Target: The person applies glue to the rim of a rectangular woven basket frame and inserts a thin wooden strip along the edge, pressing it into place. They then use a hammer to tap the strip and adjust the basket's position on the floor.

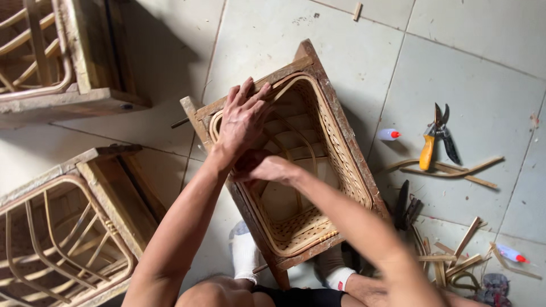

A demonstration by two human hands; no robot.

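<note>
The left hand (242,116) lies wide, fingers spread, on the rattan basket's (341,153) rim; the right hand (263,167), beneath it, cannot be read.

- Rattan basket (335,142): tan woven sides in a fine crosshatch weave, set in a weathered brown wooden frame (341,113).
- Pruning shears (435,136): yellow-orange handle, dark blades.
- Small bottles (388,134): pale body, red cap.
- Socks (244,256): white.
- Floor tiles (466,74): pale grey-green, darker grout lines.
</note>
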